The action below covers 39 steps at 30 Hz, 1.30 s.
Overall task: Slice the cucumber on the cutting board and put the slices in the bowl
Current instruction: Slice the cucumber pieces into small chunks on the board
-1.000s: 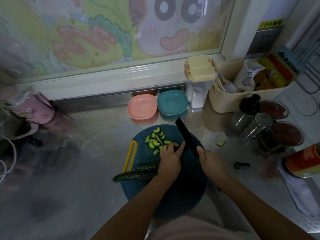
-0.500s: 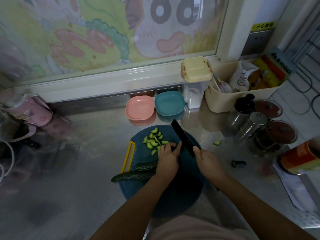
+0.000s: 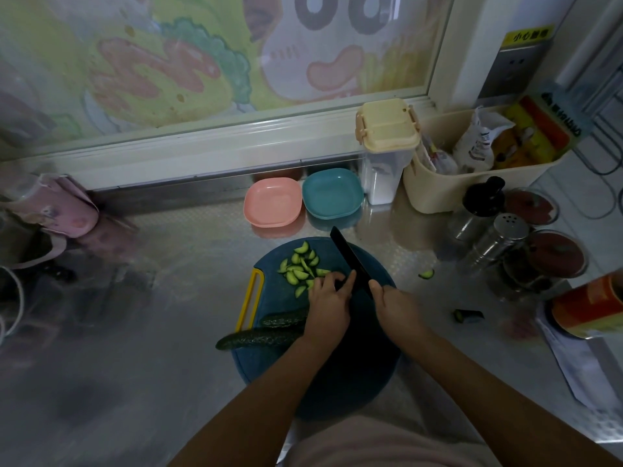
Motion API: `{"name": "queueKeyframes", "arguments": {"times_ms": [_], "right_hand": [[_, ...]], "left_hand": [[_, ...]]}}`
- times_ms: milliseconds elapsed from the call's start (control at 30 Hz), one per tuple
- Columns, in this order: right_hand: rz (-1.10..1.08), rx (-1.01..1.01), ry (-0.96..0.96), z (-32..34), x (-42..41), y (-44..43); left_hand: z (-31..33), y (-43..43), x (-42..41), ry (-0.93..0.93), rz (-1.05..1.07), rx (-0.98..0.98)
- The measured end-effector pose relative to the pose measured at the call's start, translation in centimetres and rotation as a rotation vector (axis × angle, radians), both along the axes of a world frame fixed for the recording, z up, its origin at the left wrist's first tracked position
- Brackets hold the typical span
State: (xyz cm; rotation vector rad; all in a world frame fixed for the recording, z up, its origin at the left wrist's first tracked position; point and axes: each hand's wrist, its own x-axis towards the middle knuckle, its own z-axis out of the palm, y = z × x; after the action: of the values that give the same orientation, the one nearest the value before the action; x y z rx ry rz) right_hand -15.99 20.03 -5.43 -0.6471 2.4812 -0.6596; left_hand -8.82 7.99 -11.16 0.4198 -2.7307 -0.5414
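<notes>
A round dark-blue cutting board (image 3: 340,375) with a yellow handle lies on the steel counter. Several pale green cucumber slices (image 3: 300,266) are heaped at its far left. Two long dark cucumber pieces (image 3: 259,337) lie across its left edge. My left hand (image 3: 328,303) holds a cucumber piece down on the board, mostly hidden under the fingers. My right hand (image 3: 394,306) grips a black knife (image 3: 350,259), its blade just right of my left fingertips. A pink bowl (image 3: 272,206) and a teal bowl (image 3: 332,193) stand beyond the board.
A cucumber slice (image 3: 426,274) and a cut end (image 3: 467,315) lie on the counter to the right. Jars and a steel shaker (image 3: 499,239) crowd the right side, behind them a cream basket (image 3: 472,183) and lidded container (image 3: 387,143). A pink cup (image 3: 54,205) sits far left.
The view has shifted slightly. Both hands stay at the same spot on the board, the knife still beside my left fingertips.
</notes>
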Motion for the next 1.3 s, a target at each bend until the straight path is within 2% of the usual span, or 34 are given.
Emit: {"name": "queueKeyframes", "arguments": {"times_ms": [67, 233, 400, 667, 767, 1100, 1167, 1233, 1300], "right_hand": [[-0.019, -0.013, 0.031, -0.1, 0.2, -0.1], [-0.113, -0.086, -0.066, -0.3, 0.3, 0.5], [-0.134, -0.131, -0.054, 0.2, 0.3, 1.2], [-0.026, -0.067, 0.003, 1.5, 0.8, 1.2], [-0.046, -0.067, -0.050, 1.3, 0.7, 1.3], [-0.040, -0.021, -0.007, 0.6, 0.8, 0.2], [-0.026, -0.026, 0.097, 0.5, 0.8, 0.1], [-0.078, -0.039, 0.085, 0.9, 0.8, 0.0], [-0.037, -0.016, 0.093, -0.3, 0.9, -0.1]], "left_hand": [[0.0, 0.0, -0.1, 0.008, 0.006, 0.007], [-0.1, 0.0, 0.1, -0.004, 0.007, 0.007], [0.2, 0.1, 0.2, -0.031, 0.008, 0.010], [0.6, 0.1, 0.1, -0.038, 0.009, 0.035], [0.4, 0.1, 0.1, -0.017, 0.009, 0.032], [0.1, -0.1, -0.1, 0.018, 0.003, 0.018], [0.0, -0.2, -0.1, 0.016, 0.009, 0.019], [-0.2, -0.2, -0.2, 0.021, 0.014, 0.020], [-0.1, -0.2, -0.2, 0.010, 0.017, 0.020]]}}
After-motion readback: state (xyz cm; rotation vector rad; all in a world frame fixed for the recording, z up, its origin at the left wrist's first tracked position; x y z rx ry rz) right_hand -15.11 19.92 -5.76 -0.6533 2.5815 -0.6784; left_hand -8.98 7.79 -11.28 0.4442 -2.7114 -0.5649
